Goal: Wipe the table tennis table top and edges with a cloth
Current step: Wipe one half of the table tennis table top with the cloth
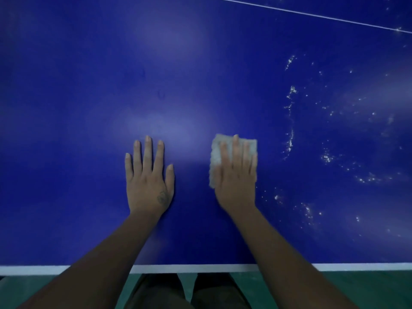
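The cloth (217,159), pale and folded to a rough rectangle, is laid flat on the blue table top (200,74), a little in from the near edge. It is covered by the right hand (237,175), which is pressed palm down upon it with fingers extended and close together; the cloth is seen beyond the fingertips and along the thumb side. The right hand is slightly blurred. The left hand (148,179) is set flat on the bare surface just beside, fingers spread, nothing held; a small mark is noted near its thumb base. White specks and streaks (289,139) are scattered over the surface to the right of the cloth. A white border line (194,268) is seen along the near edge, and a thin white line (312,15) crosses the far right corner. Green floor (356,288) is visible below the edge.
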A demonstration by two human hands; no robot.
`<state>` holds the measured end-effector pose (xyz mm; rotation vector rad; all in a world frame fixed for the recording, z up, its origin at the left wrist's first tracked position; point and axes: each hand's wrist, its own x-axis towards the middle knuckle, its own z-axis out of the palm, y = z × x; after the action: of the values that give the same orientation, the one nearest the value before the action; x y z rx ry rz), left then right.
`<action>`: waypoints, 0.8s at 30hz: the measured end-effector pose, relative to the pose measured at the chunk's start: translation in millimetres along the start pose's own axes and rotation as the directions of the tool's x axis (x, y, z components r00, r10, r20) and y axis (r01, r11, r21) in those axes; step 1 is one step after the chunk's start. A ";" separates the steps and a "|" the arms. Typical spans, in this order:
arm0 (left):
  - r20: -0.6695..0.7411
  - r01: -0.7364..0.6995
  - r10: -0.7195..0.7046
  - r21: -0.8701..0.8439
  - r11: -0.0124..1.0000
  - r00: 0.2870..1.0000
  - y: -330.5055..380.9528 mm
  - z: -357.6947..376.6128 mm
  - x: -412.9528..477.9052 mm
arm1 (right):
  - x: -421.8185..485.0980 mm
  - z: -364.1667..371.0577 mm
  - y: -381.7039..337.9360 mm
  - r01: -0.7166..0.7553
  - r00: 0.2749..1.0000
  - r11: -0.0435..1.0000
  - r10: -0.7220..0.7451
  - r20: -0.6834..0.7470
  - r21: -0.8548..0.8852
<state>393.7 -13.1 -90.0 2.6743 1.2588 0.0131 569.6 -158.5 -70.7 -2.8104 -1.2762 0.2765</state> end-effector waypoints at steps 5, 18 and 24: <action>-0.001 0.003 -0.003 -0.010 1.000 1.000 2.3 3.8 -58.6 | -27.0 1.1 28.8 0.173 0.983 0.985 -0.172 0.060 -0.010; -0.008 0.020 -0.020 -0.020 1.000 1.000 4.5 1.6 -76.2 | -44.5 -1.4 9.1 0.050 0.993 0.999 -0.052 0.104 0.017; -0.005 0.030 -0.030 -0.011 0.999 1.000 5.6 0.2 -76.4 | -88.2 4.0 39.0 0.310 0.942 0.951 -0.308 0.130 0.011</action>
<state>349.0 -75.1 -83.8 2.6479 1.2966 0.0229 540.9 -250.5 -66.3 -2.5802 -1.7230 0.4435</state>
